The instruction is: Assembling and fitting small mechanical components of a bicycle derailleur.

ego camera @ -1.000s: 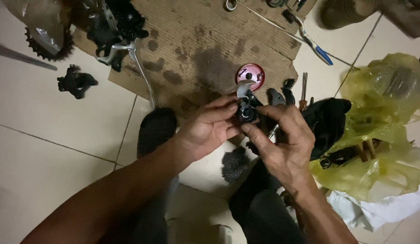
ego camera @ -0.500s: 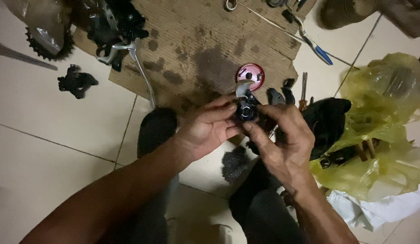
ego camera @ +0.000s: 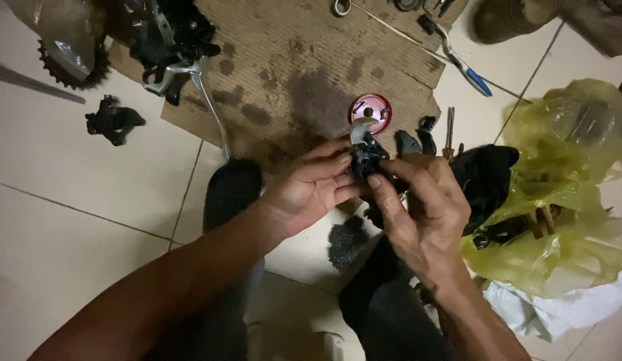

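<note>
Nearest, a small black mechanical part [ego camera: 365, 155] is pinched above the knees between left hand [ego camera: 309, 188] and right hand [ego camera: 428, 208]; judged rigid, light, greasy, best held by its body; beyond, stained cardboard [ego camera: 291, 60], pink round lid [ego camera: 370, 109]

a stained sheet of brown cardboard [ego camera: 311, 60] lies on the pale tiled floor [ego camera: 70, 220] at the far middle. on its near right edge sits a small round pink lid [ego camera: 371, 109]. at the far left a toothed chainring [ego camera: 63, 70] lies partly under clear plastic, and beside it a cluster of black parts with a silver lever [ego camera: 205, 93] reaches toward the near side. a small black part [ego camera: 113, 122] rests alone on the tiles to the left. blue-handled pliers [ego camera: 466, 67] lie at the far right. a crumpled yellow plastic bag [ego camera: 571, 174] fills the right side, with a black cloth [ego camera: 488, 177] against it and white plastic [ego camera: 558, 311] nearer.
</note>
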